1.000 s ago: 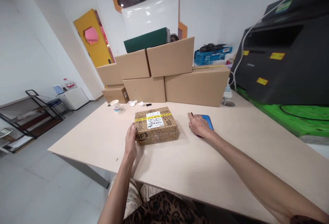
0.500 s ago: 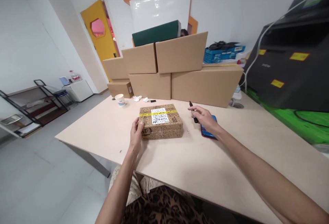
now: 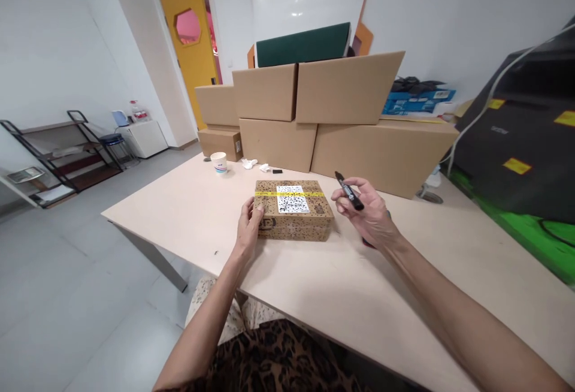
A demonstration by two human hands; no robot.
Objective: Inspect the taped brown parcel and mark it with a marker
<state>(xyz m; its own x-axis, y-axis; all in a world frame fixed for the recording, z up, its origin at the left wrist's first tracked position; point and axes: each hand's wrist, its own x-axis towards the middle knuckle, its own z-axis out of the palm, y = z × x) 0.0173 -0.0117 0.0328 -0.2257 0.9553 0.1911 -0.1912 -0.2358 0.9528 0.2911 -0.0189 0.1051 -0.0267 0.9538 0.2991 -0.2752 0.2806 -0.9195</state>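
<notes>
A small cardboard box point(image 3: 294, 227) with dark speckles, a white label and yellow tape lies flat on the table point(image 3: 305, 284). My left hand point(image 3: 249, 224) grips its left side, thumb on the front corner and fingers along the side wall. Just right of the box, my right hand point(image 3: 371, 215) is raised above the table. It holds a black marker pen point(image 3: 349, 190) between thumb and fingers, tilted with its upper end pointing away to the left. Beneath that hand a phone point(image 3: 368, 243) lies mostly hidden, only its edge showing.
Large cardboard boxes point(image 3: 350, 89) are stacked along the table's back, a dark green box point(image 3: 303, 45) on top. A paper cup point(image 3: 219, 164), crumpled tissues point(image 3: 250, 164) and a small black piece point(image 3: 277, 171) sit before them. A black machine point(image 3: 516, 116) stands at right.
My right hand has lifted the marker pen up from beside the phone and turned it in the fingers. My left hand stays on the box. The view has shifted slightly.
</notes>
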